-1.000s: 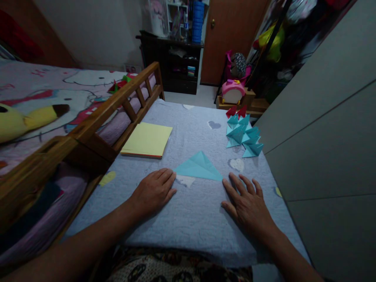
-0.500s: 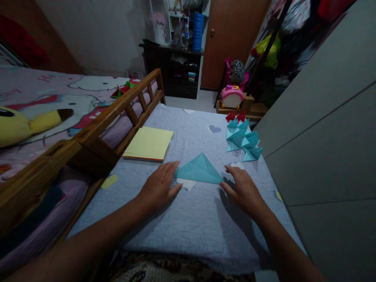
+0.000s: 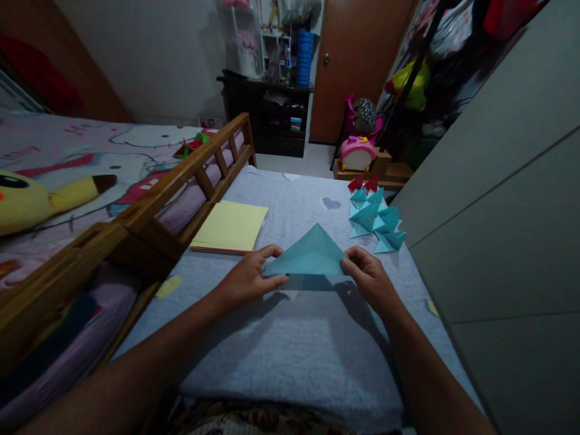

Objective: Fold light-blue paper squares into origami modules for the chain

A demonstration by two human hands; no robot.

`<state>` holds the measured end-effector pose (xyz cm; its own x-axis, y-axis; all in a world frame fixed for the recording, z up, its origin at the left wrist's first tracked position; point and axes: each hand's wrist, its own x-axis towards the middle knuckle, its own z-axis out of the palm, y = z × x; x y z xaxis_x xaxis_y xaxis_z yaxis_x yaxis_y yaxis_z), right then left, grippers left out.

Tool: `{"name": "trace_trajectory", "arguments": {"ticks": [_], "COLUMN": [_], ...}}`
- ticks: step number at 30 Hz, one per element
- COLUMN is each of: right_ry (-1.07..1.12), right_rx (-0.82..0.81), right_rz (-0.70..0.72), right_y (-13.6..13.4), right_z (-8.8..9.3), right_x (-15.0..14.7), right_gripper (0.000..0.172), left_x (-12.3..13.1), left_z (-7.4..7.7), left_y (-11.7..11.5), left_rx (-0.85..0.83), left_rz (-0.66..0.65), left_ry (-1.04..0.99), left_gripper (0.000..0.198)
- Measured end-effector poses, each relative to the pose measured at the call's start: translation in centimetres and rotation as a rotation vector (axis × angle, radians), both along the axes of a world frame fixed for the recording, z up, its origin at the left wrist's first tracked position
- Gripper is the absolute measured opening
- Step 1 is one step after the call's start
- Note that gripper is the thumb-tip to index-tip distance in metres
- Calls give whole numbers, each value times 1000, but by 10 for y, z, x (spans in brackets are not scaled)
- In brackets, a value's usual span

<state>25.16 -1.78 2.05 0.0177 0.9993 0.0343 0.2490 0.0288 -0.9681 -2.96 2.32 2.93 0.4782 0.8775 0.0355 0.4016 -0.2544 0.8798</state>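
Observation:
A teal sheet of origami paper [image 3: 310, 254], folded into a triangle with its point away from me, is held a little above the cloth-covered surface; its shadow falls just below its long edge. My left hand [image 3: 251, 275] has its thumb and fingers closed about the left corner. At the right corner, my right hand [image 3: 369, 275] pinches the paper between thumb and forefinger. Several finished teal folded pieces [image 3: 378, 217] stand beyond my right hand, with red folded pieces [image 3: 362, 183] behind them. Beyond my left hand lies a stack of yellow-topped paper [image 3: 231, 225].
A wooden bed rail [image 3: 181, 178] runs along the left, with a yellow plush toy [image 3: 45, 199] on the bed behind it. On the right rises a pale cabinet [image 3: 507, 199]. A dark shelf unit [image 3: 267, 118] and a door [image 3: 357, 66] are at the back.
Both hands have closed on the corners of the teal triangle, which lay flat on the cloth before. The paper has been lifted slightly off the surface.

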Motion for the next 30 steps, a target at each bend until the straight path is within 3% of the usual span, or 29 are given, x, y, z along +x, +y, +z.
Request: {"name": "trace_trajectory", "arguments": {"ticks": [1, 3, 7, 10, 12, 16, 20, 24, 30], "right_ry": [57, 154, 272, 253, 97, -455, -832, -968, -989], "right_rx": [3, 3, -13, 63, 161, 399, 520, 510, 466], "right_rz": [-28, -77, -89, -74, -118, -218, -139, -10, 88], "right_y": [0, 1, 0, -1, -3, -8, -14, -17, -17], "right_z": [1, 2, 0, -5, -9, -11, -9, -11, -18], "right_x": [-1, -3, -4, -1, 1, -4, -20, -33, -41], "right_gripper": [27, 30, 35, 53, 54, 38, 36, 39, 35], "left_x": [1, 3, 13, 22, 26, 27, 24, 23, 23], "left_z": [5, 13, 24, 22, 14, -11, -29, -31, -31], "left_y": [1, 2, 3, 5, 7, 10, 8, 5, 3], "left_rx": [-26, 1, 54, -23, -113, -254, -222, -196, -217], "left_rz": [-57, -51, 71, 133, 148, 184, 210, 203, 184], "left_ry": [-33, -104, -243, -370, -435, -419, -282, -247, -324], "left_gripper": [31, 45, 50, 59, 64, 61, 55, 56, 61]}}
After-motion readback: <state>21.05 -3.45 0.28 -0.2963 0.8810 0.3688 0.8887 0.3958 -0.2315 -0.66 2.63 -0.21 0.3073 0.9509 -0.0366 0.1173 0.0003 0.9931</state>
